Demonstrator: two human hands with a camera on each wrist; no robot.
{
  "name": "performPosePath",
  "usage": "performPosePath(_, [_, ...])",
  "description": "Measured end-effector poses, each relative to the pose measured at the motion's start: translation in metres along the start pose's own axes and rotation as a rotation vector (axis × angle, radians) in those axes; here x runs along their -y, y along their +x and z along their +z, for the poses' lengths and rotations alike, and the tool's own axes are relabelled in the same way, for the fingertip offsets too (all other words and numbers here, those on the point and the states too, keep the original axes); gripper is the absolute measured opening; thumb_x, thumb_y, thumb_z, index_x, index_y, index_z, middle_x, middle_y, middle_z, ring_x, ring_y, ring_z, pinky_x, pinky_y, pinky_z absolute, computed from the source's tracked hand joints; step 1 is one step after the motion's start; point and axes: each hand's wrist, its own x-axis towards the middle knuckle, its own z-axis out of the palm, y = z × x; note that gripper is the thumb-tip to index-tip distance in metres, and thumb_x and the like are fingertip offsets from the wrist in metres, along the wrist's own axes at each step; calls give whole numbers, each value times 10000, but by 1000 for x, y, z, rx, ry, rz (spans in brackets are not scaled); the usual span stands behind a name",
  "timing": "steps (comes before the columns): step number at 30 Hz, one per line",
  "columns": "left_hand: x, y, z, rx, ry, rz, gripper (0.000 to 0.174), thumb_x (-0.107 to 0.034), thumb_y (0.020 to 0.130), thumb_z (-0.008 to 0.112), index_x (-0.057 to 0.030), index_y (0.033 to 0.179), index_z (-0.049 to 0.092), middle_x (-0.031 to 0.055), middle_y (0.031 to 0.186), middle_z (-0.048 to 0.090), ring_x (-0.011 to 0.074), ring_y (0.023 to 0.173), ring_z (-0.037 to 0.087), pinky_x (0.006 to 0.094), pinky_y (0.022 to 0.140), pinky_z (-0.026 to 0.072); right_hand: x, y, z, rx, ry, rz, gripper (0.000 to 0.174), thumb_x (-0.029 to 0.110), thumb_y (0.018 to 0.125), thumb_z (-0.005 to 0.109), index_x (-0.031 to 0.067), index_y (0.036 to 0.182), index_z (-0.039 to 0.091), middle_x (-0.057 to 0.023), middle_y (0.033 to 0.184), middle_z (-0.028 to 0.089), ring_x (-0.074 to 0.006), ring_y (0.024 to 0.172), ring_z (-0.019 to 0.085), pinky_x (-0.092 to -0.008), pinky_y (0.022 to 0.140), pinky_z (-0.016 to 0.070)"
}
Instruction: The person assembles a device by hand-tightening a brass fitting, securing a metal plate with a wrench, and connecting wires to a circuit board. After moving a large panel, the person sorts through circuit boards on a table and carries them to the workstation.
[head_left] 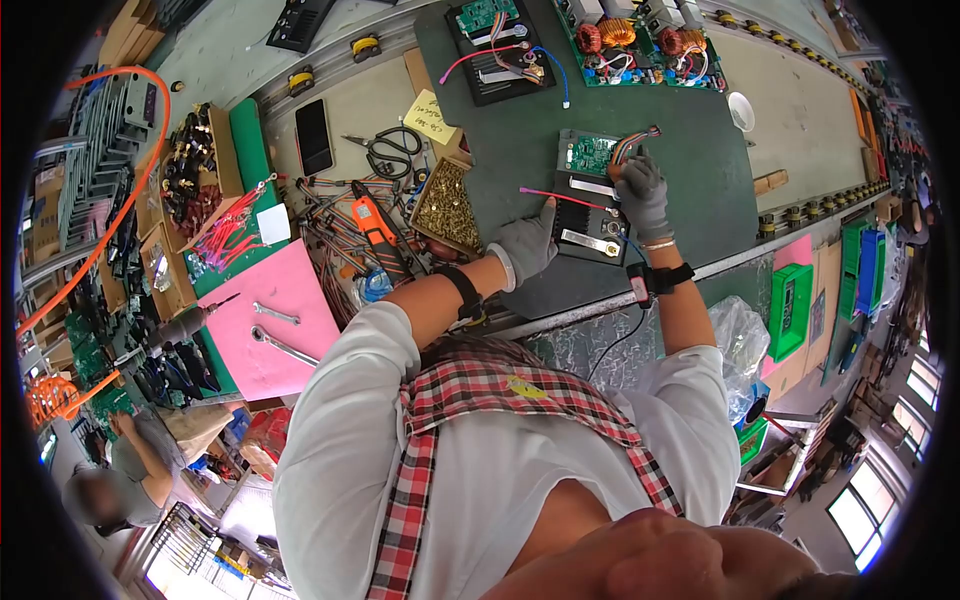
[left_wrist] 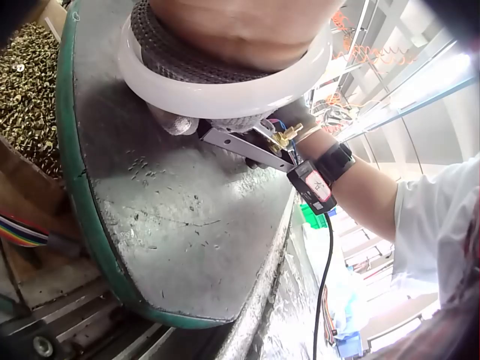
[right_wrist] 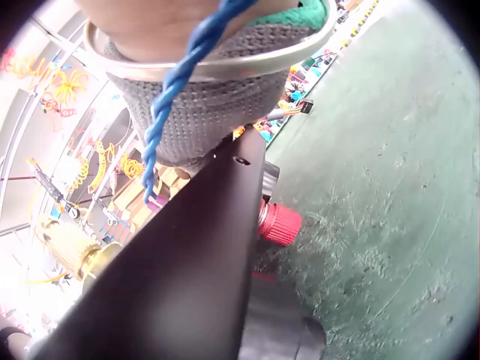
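A black panel (head_left: pixel 574 218) carries a green circuit board (head_left: pixel 590 154), silver strips and a ribbon of coloured wires (head_left: pixel 634 138). My gloved left hand (head_left: pixel 525 248) grips its left edge, one finger pointing along it. At the right edge my gloved right hand (head_left: pixel 643 198) holds the panel beside the ribbon, its fingers curled. In the left wrist view the panel's metal edge (left_wrist: pixel 251 150) shows beyond my thumb. The panel's dark side (right_wrist: pixel 176 247) fills much of the right wrist view, with a red knob (right_wrist: pixel 281 224) next to it. The fingertips of both hands are partly hidden.
Another black panel (head_left: pixel 500 75) and boards with copper coils (head_left: pixel 618 35) lie at the back of the dark green mat (head_left: pixel 700 160). Left of the mat are a box of brass screws (head_left: pixel 447 205), scissors (head_left: pixel 390 152), an orange tool (head_left: pixel 375 222) and a phone (head_left: pixel 314 137).
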Motion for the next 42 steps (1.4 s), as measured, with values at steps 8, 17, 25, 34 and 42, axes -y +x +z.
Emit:
performPosePath(8, [-4, -1, -6, 4, -17, 8, 754, -265, 807, 519, 102, 1323, 111, 126, 683, 570, 246, 500, 547, 382, 444, 414, -2, 0, 1, 60, -69, -7, 156, 40, 614, 602, 68, 754, 539, -77, 859, 584, -299, 884, 533, -436, 905, 419])
performPosePath(17, [-2, 1, 6, 35, -29, -50, 809, -331, 808, 528, 47, 1358, 71, 133, 668, 579, 247, 471, 541, 388, 421, 406, 1, -14, 17, -90, -92, 364, 306, 115, 629, 660, 74, 903, 531, -99, 939, 561, -305, 872, 533, -370, 713, 457])
performPosePath(25, [-3, 2, 5, 39, 55, -50, 773, -308, 815, 498, 65, 1353, 87, 117, 607, 568, 227, 445, 532, 381, 407, 397, -1, -9, 13, 2, 524, 938, 661, 238, 658, 729, -25, 1179, 418, -149, 1048, 552, -188, 926, 551, -298, 788, 451])
performPosePath(34, [-8, 0, -5, 24, 30, -43, 757, -297, 811, 485, 70, 1349, 101, 127, 615, 588, 235, 470, 561, 374, 422, 423, -8, 7, -1, 211, 776, 1141, 528, 161, 690, 680, -63, 1133, 503, -131, 1017, 576, -176, 890, 559, -272, 764, 445])
performPosePath(42, [-10, 6, -3, -2, -246, -239, 670, -217, 809, 504, 47, 1322, 163, 128, 595, 574, 242, 472, 571, 358, 430, 450, -12, -3, 14, 19, 339, 879, 520, 203, 689, 679, -26, 1128, 517, -117, 980, 580, -187, 846, 562, -273, 751, 442])
